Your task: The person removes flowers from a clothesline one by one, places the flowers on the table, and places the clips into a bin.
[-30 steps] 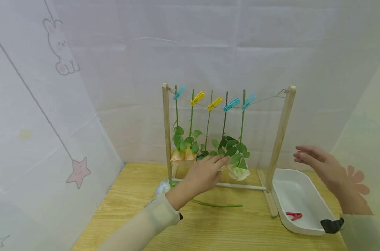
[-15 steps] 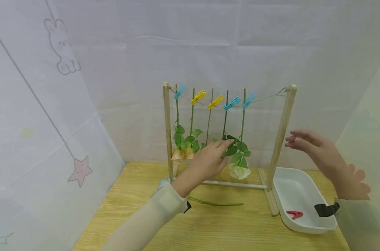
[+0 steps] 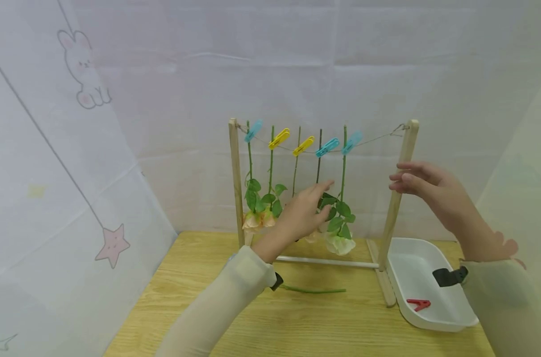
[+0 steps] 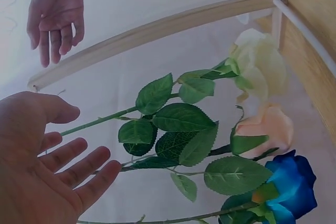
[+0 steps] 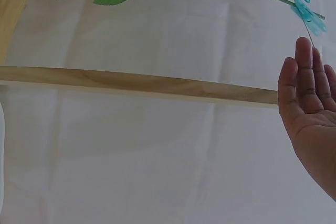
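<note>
My left hand [image 3: 303, 212] is in front of the hanging roses, fingers spread and holding nothing. In the left wrist view its fingertips overlap the stems beside a white rose [image 4: 257, 66], a peach rose [image 4: 266, 129] and a blue rose [image 4: 294, 187]. My right hand [image 3: 424, 183], relaxed and holding nothing, is at the right post [image 3: 399, 183] of the wooden rack. Several roses hang head down from the string, clipped by a blue clothespin [image 3: 253, 131], a yellow clothespin [image 3: 279, 139], another yellow clothespin [image 3: 303, 146] and two blue ones at the right.
A green stem [image 3: 315, 291] lies on the wooden table [image 3: 297, 322] before the rack, its left part hidden by my left arm. Right of the rack stands a white tray [image 3: 446, 282] with a red clothespin [image 3: 419, 304] in it. A white bar [image 3: 337, 262] joins the posts low down.
My left hand has risen, its thumb and fingers spreading apart. My right hand has moved up and left, from above the tray to the right post.
</note>
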### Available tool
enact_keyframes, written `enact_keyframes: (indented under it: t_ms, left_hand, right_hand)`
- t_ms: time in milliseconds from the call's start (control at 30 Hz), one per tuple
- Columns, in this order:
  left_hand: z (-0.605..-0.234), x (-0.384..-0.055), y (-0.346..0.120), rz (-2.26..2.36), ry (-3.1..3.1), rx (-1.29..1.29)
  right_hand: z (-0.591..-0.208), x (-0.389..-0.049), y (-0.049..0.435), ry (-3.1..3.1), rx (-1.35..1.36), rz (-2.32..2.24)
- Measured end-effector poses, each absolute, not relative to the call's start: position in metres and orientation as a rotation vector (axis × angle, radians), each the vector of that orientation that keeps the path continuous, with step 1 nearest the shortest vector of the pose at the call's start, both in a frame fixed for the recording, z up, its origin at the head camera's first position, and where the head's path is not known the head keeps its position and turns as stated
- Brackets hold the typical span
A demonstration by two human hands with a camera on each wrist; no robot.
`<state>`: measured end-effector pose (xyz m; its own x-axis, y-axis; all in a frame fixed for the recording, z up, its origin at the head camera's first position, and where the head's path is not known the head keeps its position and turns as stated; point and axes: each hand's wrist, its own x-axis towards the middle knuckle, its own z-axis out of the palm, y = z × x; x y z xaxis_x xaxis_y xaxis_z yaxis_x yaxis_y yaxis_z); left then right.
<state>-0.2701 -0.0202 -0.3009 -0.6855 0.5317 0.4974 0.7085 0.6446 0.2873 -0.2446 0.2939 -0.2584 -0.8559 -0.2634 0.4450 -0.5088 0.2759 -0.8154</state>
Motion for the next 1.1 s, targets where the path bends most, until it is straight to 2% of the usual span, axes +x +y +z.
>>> enact_keyframes:
  t_ms: [433,800,1100]
  left_hand:
    - [-0.283,-0.283,-0.003,-1.018,-2.477,-0.9]
    - [-0.286,-0.294,0.013,-1.31,-2.397,-0.819]
    - [-0.283,-0.305,0.021,-1.578,-2.346,-0.804]
  right_hand:
    - [-0.232,-0.254,0.268,-2.434,0.668,1.479]
    - [-0.213,-0.268,0.245,-2.371,0.701,1.545]
    - [-0.196,-0.279,0.233,-2.434,0.581,1.574]
